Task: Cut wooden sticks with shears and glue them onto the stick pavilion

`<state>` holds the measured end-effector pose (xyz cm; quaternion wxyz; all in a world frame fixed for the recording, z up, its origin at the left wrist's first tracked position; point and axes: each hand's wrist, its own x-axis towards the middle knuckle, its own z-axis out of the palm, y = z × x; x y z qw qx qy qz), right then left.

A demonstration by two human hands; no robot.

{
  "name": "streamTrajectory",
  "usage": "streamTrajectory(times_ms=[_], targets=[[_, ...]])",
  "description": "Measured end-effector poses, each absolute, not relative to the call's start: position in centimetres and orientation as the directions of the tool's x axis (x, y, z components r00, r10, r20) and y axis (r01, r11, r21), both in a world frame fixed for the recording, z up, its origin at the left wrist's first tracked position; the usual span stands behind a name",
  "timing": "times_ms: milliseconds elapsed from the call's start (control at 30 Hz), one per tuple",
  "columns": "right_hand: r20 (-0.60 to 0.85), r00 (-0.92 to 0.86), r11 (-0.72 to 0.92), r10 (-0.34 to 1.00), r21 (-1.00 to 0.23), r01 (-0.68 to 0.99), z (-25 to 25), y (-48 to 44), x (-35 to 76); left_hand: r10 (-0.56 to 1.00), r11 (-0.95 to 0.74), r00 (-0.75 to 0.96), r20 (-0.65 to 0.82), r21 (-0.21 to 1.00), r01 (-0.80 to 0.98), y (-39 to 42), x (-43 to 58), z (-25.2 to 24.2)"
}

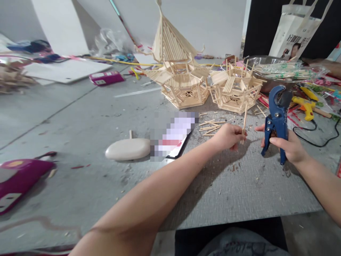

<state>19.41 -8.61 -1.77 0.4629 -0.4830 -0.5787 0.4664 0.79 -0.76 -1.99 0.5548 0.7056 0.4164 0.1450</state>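
Note:
Pinched in the fingers of my left hand [229, 137] is a thin wooden stick [244, 119], standing nearly upright over the table. My right hand [293, 145] grips the handles of a blue pipe cutter [277, 117], its curved jaw pointing up. Cutter and stick are apart. Beyond my left hand lies a loose pile of short wooden sticks [211, 127]. Behind it stands a small pavilion model [236, 89] built of sticks, with a taller, roofed pavilion model [183, 81] to its left.
A phone [177, 137] and a pale oval case [128, 149] lie left of the sticks. Purple power strips [106, 78] sit farther left. On the right are a yellow glue gun [305, 106] with a black cord, a metal bowl [255, 62] with bagged sticks, and a white tote bag [295, 33].

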Motion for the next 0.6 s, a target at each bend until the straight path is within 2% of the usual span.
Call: streamTrajectory(times_ms=[133,267,333,433,500,600], targets=[[0.052,0.079,0.021,0.996,-0.937,0.35,-1.4,-8.7,19.2,0.753,0.108,0.592,-0.286,0.942,0.317,-0.7,0.6,-1.5],[0.16,0.163,0.047,0.974,-0.839,0.543,-1.2,-8.6,19.5,0.758,0.102,0.594,-0.268,0.949,0.299,-0.7,0.4,-1.2],[0.242,0.152,0.062,0.958,-0.695,0.717,-1.1,-8.5,19.8,0.775,0.071,0.578,-0.256,0.944,0.323,-0.6,0.4,-1.3],[0.303,0.078,0.051,0.95,-0.396,0.917,-1.3,-8.2,19.9,0.834,-0.048,0.523,-0.177,0.92,0.389,-0.6,0.4,-1.6],[0.294,0.029,0.046,0.955,-0.245,0.968,-1.7,-8.0,19.9,0.869,-0.201,0.492,-0.055,0.869,0.452,-0.5,0.3,-1.8],[0.27,-0.018,0.054,0.963,-0.124,0.991,-2.4,-7.9,19.7,0.871,-0.421,0.468,0.15,0.719,0.553,-0.5,0.2,-2.0]])
